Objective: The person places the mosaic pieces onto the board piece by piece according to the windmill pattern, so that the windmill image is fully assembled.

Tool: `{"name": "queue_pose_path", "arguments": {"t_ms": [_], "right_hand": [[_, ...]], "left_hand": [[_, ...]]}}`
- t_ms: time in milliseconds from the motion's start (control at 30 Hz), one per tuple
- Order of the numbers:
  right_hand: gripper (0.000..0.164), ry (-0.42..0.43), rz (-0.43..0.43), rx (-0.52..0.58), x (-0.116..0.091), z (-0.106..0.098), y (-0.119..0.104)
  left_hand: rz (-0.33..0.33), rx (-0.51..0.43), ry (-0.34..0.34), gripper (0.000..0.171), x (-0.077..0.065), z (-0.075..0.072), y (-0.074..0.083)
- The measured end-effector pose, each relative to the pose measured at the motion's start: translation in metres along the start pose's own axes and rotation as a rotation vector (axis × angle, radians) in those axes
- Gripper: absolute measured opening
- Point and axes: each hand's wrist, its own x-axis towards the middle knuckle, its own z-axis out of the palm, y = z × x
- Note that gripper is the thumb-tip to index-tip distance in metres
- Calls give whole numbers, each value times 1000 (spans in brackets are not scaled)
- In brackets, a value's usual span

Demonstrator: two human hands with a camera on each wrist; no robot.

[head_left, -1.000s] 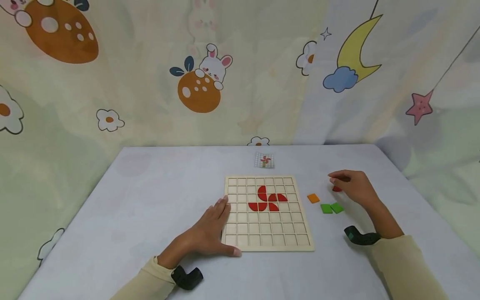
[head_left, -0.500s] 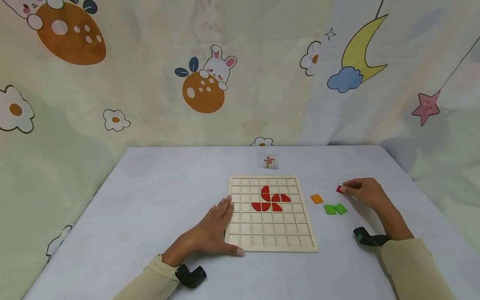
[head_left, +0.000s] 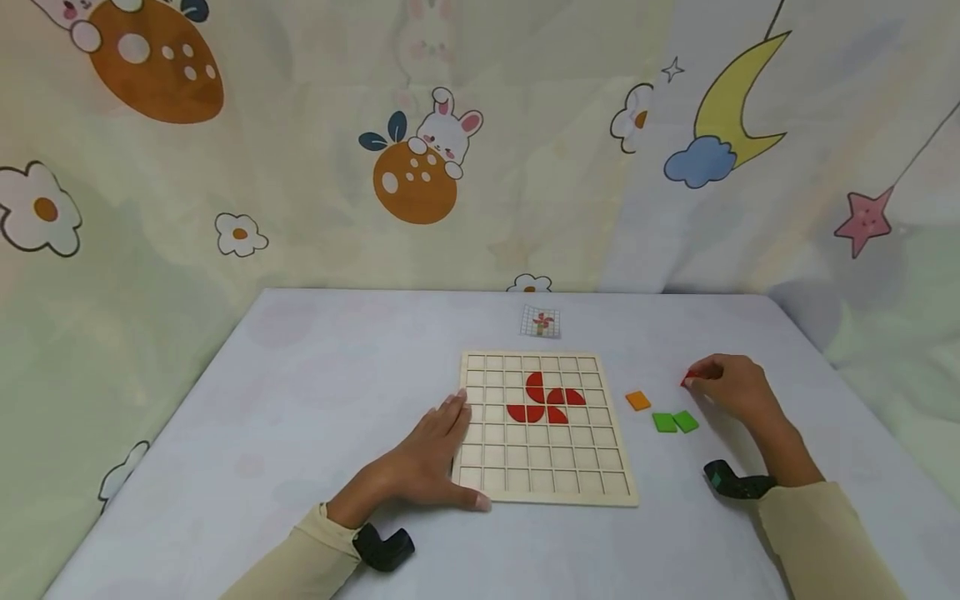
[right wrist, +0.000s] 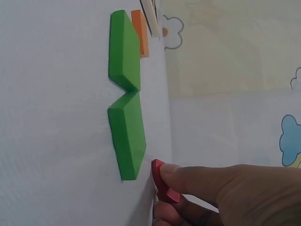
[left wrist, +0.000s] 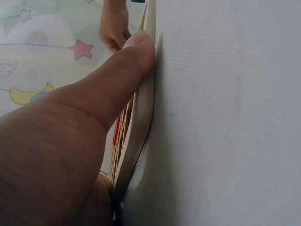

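Note:
A square wooden grid board (head_left: 540,492) lies on the table with several red quarter-round tiles (head_left: 535,413) set in its cells as a pinwheel. My left hand (head_left: 416,458) rests against the board's left edge, fingers straight, thumb along the near edge. To the right of the board, my right hand (head_left: 731,387) pinches a red tile (right wrist: 160,176) between thumb and fingers, close to the tabletop. Two green square tiles (head_left: 664,422) lie between that hand and the board, their corners touching. An orange square tile (head_left: 638,401) sits just beyond them, nearer the board.
Behind the board lies a small picture card (head_left: 541,322) showing a pinwheel on a grid. A patterned cloth backdrop (head_left: 315,192) rises at the table's far edge. Each wrist carries a black strap-on piece (head_left: 384,547).
My right hand has come down beside the red tile and now pinches it, tilting it slightly. The left hand keeps its place on the board. The head view has shifted slightly.

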Motion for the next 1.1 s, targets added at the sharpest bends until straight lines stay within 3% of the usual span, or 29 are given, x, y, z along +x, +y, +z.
{"name": "queue_pose_path", "arguments": {"t_ms": [200, 467, 700, 1100], "right_hand": [[22, 10, -14, 19, 4, 2, -4], [19, 17, -68, 40, 6, 19, -26], [22, -10, -41, 27, 2, 23, -41], [25, 17, -164, 13, -8, 24, -59]], "left_hand": [[-5, 8, 3, 130, 0, 1, 0], [-16, 6, 11, 129, -4, 1, -3], [5, -1, 7, 129, -2, -1, 0], [5, -5, 11, 127, 0, -2, 3]]}}
